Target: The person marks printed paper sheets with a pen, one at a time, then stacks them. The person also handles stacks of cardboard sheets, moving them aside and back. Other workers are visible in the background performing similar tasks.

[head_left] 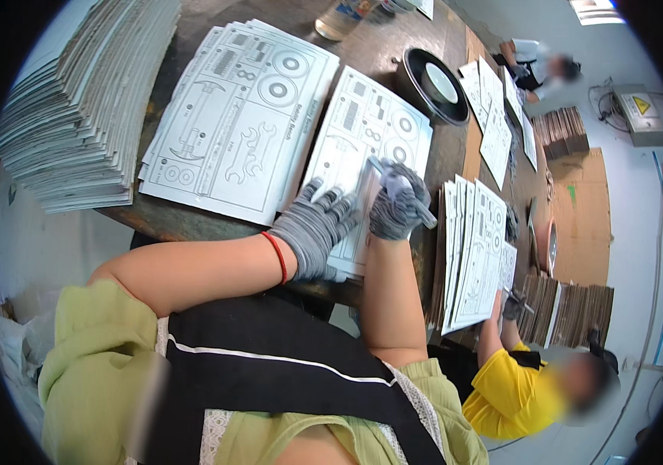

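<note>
A white board printed with line drawings of tools lies on the table in front of me. My left hand, in a grey striped knit glove, rests on its near left part with fingers stretched out. Over the board's right side, my right hand, gloved alike, is closed round a slim grey tool. Both ends of it stick out of the fist; its exact kind is unclear. Something whitish shows among the right fingers, too hidden to name. Left of the board is a pile of similar printed boards.
A tall stack of boards stands at far left. Beyond my board sit a black bowl and a clear container. More printed boards are piled at right, beside a co-worker in yellow. Another person is farther off.
</note>
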